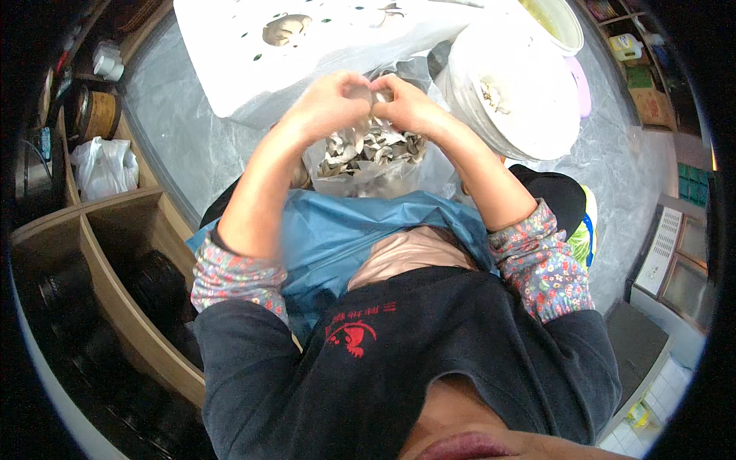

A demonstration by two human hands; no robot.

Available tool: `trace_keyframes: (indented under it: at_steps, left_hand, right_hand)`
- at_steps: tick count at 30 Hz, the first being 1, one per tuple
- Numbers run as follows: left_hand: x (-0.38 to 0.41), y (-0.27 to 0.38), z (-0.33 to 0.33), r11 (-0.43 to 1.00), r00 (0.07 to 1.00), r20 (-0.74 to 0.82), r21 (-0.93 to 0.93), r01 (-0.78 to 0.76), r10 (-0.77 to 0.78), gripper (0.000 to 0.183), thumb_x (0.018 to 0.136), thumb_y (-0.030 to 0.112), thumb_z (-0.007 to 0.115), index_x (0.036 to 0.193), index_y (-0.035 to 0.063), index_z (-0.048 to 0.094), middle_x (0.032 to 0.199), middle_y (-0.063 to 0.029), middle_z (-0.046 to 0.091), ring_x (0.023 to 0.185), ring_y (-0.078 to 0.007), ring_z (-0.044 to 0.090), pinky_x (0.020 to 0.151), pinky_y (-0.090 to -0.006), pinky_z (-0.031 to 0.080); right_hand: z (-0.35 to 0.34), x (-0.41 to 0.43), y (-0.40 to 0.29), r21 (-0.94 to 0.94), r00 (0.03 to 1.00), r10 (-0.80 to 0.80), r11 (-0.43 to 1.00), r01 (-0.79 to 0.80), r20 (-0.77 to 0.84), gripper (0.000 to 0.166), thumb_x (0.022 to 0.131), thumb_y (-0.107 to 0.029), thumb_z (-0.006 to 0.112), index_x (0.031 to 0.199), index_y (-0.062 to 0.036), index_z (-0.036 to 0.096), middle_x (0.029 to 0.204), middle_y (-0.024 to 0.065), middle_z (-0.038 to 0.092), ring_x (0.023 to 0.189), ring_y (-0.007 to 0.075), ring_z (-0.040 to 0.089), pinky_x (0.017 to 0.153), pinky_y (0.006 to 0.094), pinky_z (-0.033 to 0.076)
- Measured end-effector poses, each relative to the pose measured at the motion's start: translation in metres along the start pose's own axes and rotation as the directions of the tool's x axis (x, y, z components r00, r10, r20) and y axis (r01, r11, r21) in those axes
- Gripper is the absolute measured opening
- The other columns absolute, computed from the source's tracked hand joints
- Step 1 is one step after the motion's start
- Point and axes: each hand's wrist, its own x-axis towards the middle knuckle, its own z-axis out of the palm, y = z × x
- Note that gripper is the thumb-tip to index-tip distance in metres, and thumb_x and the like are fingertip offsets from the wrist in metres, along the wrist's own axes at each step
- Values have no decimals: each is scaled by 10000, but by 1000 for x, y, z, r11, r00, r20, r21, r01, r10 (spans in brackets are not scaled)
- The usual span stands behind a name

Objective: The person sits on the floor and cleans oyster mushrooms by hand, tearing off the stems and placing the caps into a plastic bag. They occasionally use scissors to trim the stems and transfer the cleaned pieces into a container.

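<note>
My left hand and my right hand meet at the fingertips. Between them they pinch a pale grey mushroom piece, partly hidden by the fingers. Under the hands, in front of my lap, a clear plastic bag stands open. It holds many torn oyster mushroom pieces with grey caps and white gills. Just beyond the hands lies a white sheet or container with holes, strongly overexposed. A larger mushroom shows on it.
To the right stands a white plastic bucket with small scraps; behind it is a tub with yellow-green contents. A blue apron covers my lap. Wooden shelving with a white plastic bag runs along the left.
</note>
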Motion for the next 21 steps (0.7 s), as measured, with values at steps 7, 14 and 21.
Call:
trace_keyframes:
  at_steps: [7,14,21]
  left_hand:
    - [28,-23,11,863,995,-98,502,53,-4,552,691,200,643,1168,-41,507,1096,-192,579,977,-243,578,851,-339,448]
    - [20,49,-75,989,993,44,-98,-107,112,423,806,287,615,1157,58,555,1054,-96,620,901,-154,605,812,-299,474]
    - [127,-34,-178,957,828,-485,-73,282,-281,428,796,226,625,1160,29,516,1179,-172,495,1050,-298,503,842,-359,480]
  right_hand:
    - [-13,5,24,-363,997,-17,932,-10,-69,552,732,-171,578,1260,-80,443,977,193,615,905,312,597,808,366,456]
    - [-48,-37,4,-244,973,-188,945,217,136,450,786,-146,604,1208,-51,479,1000,165,604,935,264,585,790,333,462]
    - [-73,-55,-10,40,950,-232,973,229,207,430,799,-73,607,1213,-65,490,1088,104,589,986,209,561,810,329,463]
